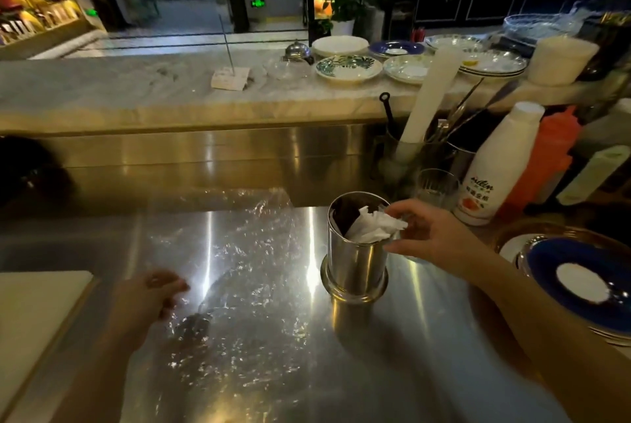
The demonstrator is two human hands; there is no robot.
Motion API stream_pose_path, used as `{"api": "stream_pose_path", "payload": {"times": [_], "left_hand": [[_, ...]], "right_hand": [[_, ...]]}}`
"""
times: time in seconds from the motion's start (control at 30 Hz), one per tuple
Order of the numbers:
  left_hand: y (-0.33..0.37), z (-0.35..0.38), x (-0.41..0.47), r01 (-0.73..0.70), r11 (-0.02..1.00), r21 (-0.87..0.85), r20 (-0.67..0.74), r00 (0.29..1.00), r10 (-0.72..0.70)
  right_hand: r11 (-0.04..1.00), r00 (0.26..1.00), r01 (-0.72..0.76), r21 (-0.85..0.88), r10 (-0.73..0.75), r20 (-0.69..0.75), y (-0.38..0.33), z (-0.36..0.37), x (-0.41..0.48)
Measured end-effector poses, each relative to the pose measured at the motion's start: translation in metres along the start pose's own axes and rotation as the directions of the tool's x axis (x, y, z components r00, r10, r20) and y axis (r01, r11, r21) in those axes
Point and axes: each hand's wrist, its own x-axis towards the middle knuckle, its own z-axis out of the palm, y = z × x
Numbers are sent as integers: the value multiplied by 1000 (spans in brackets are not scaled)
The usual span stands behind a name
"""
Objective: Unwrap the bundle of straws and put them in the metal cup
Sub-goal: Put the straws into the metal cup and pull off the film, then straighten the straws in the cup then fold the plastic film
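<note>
A tall metal cup (pixel 355 259) stands upright on the steel counter, right of centre. White paper-wrapped straws (pixel 374 226) poke out of its mouth, their tops crumpled. My right hand (pixel 433 235) reaches in from the right at the rim, with thumb and fingers closed around the straw tops. A large sheet of clear plastic wrap (pixel 246 252) lies loose and wrinkled across the counter to the left of the cup. My left hand (pixel 146 296) pinches the wrap's near left part; it is motion-blurred.
A white cutting board (pixel 37 317) lies at the left edge. Stacked blue plates (pixel 587 289) sit at the right. Behind the cup are a glass (pixel 437 187), a white bottle (pixel 495 166), an orange squeeze bottle (pixel 546 156) and a utensil holder (pixel 409 149). A marble ledge (pixel 136 88) carries plates.
</note>
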Motion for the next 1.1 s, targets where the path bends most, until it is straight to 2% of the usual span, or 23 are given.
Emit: {"api": "stream_pose_path", "payload": {"times": [0.17,0.33,0.4,0.43,0.47,0.5,0.53,0.6,0.67,0.7,0.77,0.83,0.93,1.03,1.1], "left_hand": [[-25,16,-4,102,992,68,14,995,-103],[-23,22,-3,200,952,231,51,975,-217],[-14,24,-4,197,902,386,-103,980,-170],[-7,26,-8,188,849,494,-210,973,-94],[5,31,-16,154,810,565,-288,957,19],[19,37,-25,64,822,566,-294,947,129],[36,46,-37,-75,862,501,-226,950,214],[67,70,-62,-333,893,304,33,940,339],[90,99,-84,-537,810,235,287,835,470],[100,114,-92,-623,753,210,359,766,533],[121,141,-104,-757,635,155,394,637,663],[135,163,-108,-830,533,162,386,551,740],[146,185,-104,-855,471,216,410,517,751],[148,188,-101,-843,520,141,339,534,774],[150,186,-94,-786,615,66,327,600,731]], "right_hand": [[999,1000,5,-52,-7,-27,2,3,0],[1000,999,-4,-2,4,-53,3,5,1],[1000,998,9,6,-8,-66,3,7,2],[1000,997,19,12,-18,-73,3,8,1],[999,996,30,22,-28,-80,4,9,1],[999,996,35,34,-32,-86,4,9,1],[998,995,40,45,-36,-91,5,10,1],[997,993,58,43,-54,-105,7,12,2],[996,988,86,29,-82,-130,7,13,3],[995,984,100,26,-96,-147,6,13,3],[994,978,108,-5,-107,-178,4,12,4],[991,976,126,-55,-134,-174,-1,9,7],[985,966,155,-79,-168,-197,-7,6,12],[979,966,166,-121,-186,-179,-10,3,16],[978,969,163,-126,-183,-166,-11,1,21]]}}
